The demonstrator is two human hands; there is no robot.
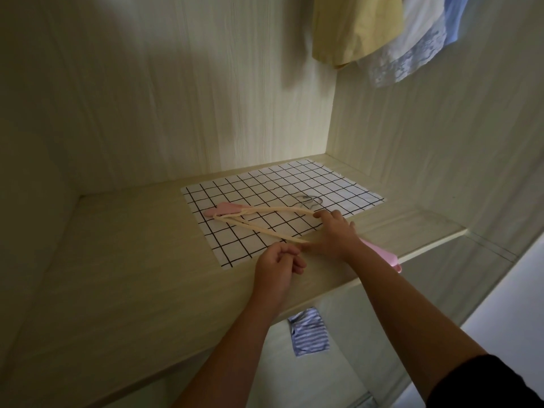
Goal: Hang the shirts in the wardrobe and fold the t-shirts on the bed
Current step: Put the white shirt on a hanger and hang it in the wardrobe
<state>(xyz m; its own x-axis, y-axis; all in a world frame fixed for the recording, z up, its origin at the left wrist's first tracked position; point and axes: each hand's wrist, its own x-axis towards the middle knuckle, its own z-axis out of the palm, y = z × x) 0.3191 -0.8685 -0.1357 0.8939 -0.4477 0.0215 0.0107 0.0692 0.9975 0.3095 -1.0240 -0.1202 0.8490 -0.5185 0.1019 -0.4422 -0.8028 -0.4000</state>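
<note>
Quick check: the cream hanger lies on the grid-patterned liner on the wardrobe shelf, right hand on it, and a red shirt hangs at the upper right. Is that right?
Not quite. The shirt hanging at the upper right is yellow, not red, as the head view shows. The rest holds: the cream hanger lies on the grid-patterned liner on the wardrobe shelf, with the right hand on it.

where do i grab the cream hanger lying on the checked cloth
Take the hanger at its neck, just below the metal hook, reaching in from the front of the shelf and above. It lies flat on the checked cloth and its thin arms meet there, so it should lift level.
</note>
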